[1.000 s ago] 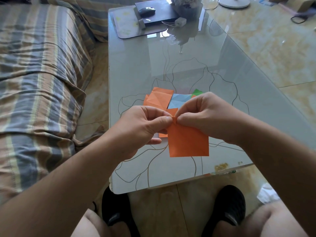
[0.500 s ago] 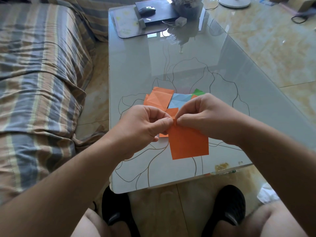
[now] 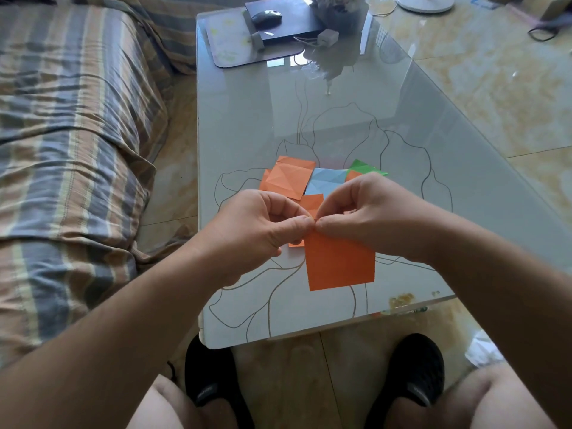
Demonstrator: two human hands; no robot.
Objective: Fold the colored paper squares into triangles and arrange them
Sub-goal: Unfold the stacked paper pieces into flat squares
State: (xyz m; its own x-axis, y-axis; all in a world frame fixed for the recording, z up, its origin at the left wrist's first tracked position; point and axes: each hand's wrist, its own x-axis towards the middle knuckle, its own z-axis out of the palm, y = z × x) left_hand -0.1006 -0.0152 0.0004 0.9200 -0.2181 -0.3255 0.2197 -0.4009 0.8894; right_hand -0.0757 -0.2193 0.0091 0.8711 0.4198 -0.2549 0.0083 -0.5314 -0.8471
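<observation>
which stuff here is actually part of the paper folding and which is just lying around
Part of the job:
orange paper square, pinched at its top corner by the left hand and right hand
creased orange paper
light blue paper
green paper

Just lying about:
computer mouse
laptop
charger

Mid-frame: paper pile (image 3: 305, 181) sits on glass table (image 3: 247, 119), just beyond both hands. Wide bare glass between pile and upper-frame clutter: mouse (image 3: 266, 16), dark laptop (image 3: 288, 26), potted plant (image 3: 339, 10), white adapter (image 3: 327, 37). Striped sofa (image 3: 71, 134) walls off left; narrow floor gap between.
</observation>
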